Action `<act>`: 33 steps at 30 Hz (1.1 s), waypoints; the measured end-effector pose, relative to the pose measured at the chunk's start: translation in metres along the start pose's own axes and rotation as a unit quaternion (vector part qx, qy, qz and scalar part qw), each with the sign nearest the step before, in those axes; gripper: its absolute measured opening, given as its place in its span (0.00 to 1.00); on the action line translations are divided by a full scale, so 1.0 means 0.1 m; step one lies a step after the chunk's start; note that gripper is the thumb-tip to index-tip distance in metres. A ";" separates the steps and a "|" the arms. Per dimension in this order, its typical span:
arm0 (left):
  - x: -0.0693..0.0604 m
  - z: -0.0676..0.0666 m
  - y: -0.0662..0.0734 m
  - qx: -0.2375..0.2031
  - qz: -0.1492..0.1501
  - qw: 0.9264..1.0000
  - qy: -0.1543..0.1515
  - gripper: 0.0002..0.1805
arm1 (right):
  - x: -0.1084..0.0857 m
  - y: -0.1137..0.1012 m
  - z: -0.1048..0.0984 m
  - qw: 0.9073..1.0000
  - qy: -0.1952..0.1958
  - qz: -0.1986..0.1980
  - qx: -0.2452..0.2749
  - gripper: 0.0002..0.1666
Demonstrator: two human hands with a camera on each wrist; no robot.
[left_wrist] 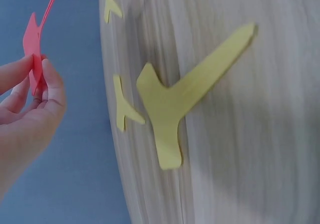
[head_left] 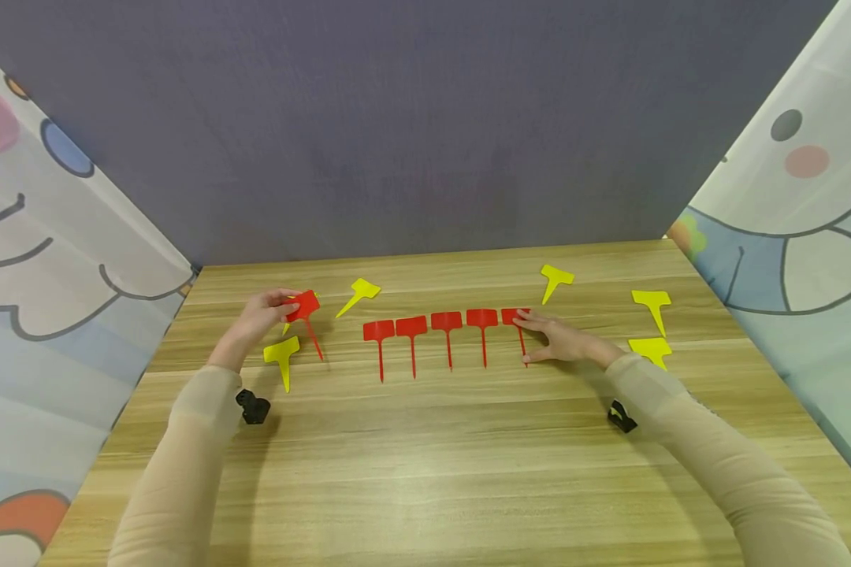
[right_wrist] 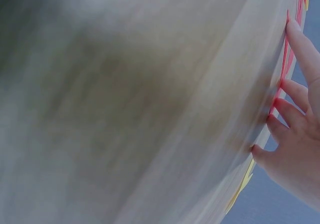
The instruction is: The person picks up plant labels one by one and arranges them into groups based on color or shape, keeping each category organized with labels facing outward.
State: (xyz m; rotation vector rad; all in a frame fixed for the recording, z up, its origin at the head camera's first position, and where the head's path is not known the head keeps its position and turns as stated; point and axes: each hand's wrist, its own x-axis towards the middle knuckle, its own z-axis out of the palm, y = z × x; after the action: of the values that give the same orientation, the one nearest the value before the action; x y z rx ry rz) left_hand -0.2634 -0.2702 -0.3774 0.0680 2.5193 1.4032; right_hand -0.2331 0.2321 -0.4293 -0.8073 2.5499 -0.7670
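Between thumb and fingers, my left hand (head_left: 255,319) pinches a red T-shaped plant label (head_left: 305,305) by its wide head. In the left wrist view that red label (left_wrist: 31,46) is lifted off the table, its stem pointing away from the hand. Several red plant labels (head_left: 411,326) lie side by side in a row mid-table, stems toward me. With fingers spread, my right hand (head_left: 563,339) touches the rightmost red label (head_left: 510,316), partly covering its head. The right wrist view has the fingertips (right_wrist: 281,83) resting along this label.
Yellow plant labels lie around: one below the left hand (head_left: 282,354), one partly behind it, one at the back left (head_left: 362,291), and several at the right (head_left: 556,277). A grey panel (head_left: 425,142) stands behind the wooden table (head_left: 425,472); printed curtains flank it.
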 end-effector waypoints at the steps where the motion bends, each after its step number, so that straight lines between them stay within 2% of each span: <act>1: 0.01 0.02 0.00 0.001 0.000 1.000 -0.004 0.21 | 0.00 0.00 0.00 1.000 0.000 0.001 0.002 0.46; 9: 0.09 0.21 -0.01 -0.028 -0.015 0.998 -0.048 0.21 | -0.01 0.02 0.00 1.000 0.004 0.000 0.005 0.47; 15: 0.12 0.33 0.00 -0.011 -0.019 0.998 -0.056 0.20 | -0.01 0.03 0.00 1.000 0.003 -0.003 0.005 0.47; 21: 0.15 0.38 -0.01 0.011 -0.010 0.997 -0.072 0.19 | 0.00 0.04 0.01 1.000 0.001 0.000 0.009 0.47; 28: 0.16 0.43 -0.04 0.013 0.009 0.997 -0.076 0.18 | 0.00 0.04 0.01 1.000 0.002 0.000 0.011 0.47; 33: 0.19 0.47 -0.06 0.010 0.000 0.997 -0.079 0.18 | 0.00 0.04 0.02 1.000 0.004 -0.003 0.011 0.47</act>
State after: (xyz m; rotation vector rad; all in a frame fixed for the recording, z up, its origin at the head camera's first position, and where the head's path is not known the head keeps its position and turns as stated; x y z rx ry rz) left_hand -0.2694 -0.2311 -0.4101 0.1744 2.4039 1.3183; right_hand -0.2342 0.2338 -0.4329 -0.8067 2.5439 -0.8000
